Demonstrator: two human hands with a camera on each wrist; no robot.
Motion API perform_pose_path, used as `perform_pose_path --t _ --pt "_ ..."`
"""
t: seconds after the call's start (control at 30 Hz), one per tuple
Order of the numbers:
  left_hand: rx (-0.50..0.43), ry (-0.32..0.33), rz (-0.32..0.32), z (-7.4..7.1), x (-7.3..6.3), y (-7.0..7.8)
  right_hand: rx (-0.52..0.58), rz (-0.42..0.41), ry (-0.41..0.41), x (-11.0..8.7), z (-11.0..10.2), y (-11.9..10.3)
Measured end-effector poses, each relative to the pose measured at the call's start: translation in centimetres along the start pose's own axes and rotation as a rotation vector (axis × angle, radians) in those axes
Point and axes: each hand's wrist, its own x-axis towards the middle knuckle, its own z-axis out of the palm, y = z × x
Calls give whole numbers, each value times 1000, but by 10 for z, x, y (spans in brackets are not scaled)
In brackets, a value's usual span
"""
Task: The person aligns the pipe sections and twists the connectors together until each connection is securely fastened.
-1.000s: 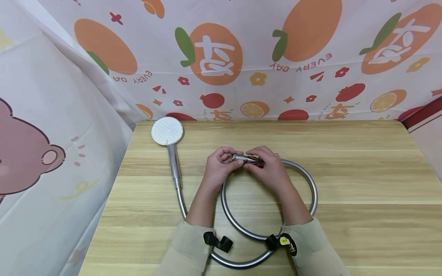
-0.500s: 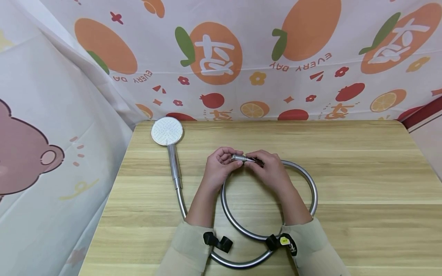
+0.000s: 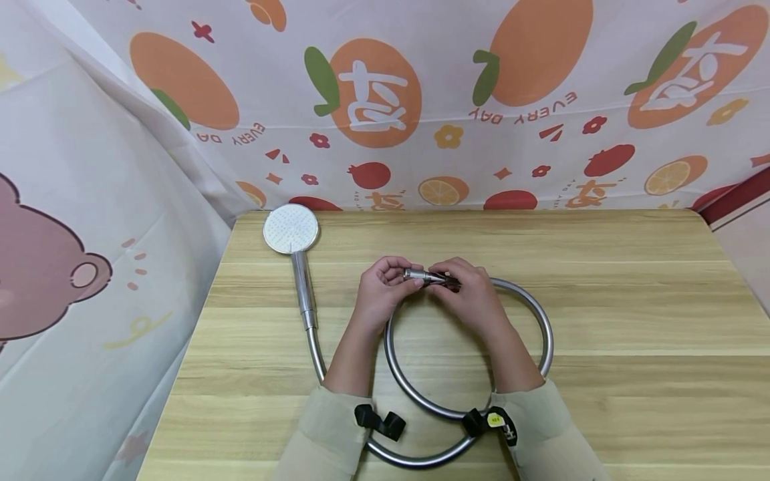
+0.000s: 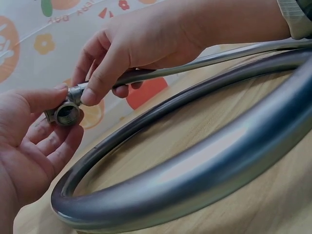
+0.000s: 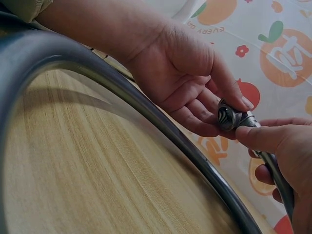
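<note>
In the head view my left hand [image 3: 379, 294] pinches a small metal fitting [image 3: 415, 274] between thumb and fingers. A round threaded opening shows on this fitting [image 4: 67, 115] in the left wrist view. My right hand [image 3: 470, 294] pinches the hose's end where it meets the fitting, its thumb [image 5: 253, 137] close to the joint. From there the grey metal shower hose [image 3: 544, 321] loops over the table under both forearms. It runs to a handheld shower head [image 3: 291, 228], lying spray face up at the left. Fingers partly hide the joint, so how far the parts are engaged cannot be seen.
The wooden table [image 3: 631, 307] carries the hose and shower head. A fruit-printed cloth [image 3: 451, 67] hangs behind its far edge, and another cloth with a bear print [image 3: 48, 267] hangs at the left. Black wrist mounts [image 3: 380, 421] sit on both sleeves.
My right thumb and fingers shift slightly around the hose end, closing toward the fitting and then back. The left hand keeps its hold; shower head and hose loop stay put.
</note>
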Motion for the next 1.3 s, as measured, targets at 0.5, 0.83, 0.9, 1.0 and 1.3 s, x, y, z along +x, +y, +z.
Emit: perform_pose_path --t 0.5,0.83,0.9,1.0,1.3 --pt "51 6 -29 1 1 2 -20 -53 5 1 -1 1" --pt "37 25 15 0 1 2 -23 -28 -10 1 -1 -2" --pt "56 33 17 1 1 2 -20 -12 -8 1 -2 -3" --pt "80 37 13 1 0 4 -9 -6 3 1 -1 -3" --pt "79 22 -1 0 -1 5 22 -65 7 2 -2 -2"
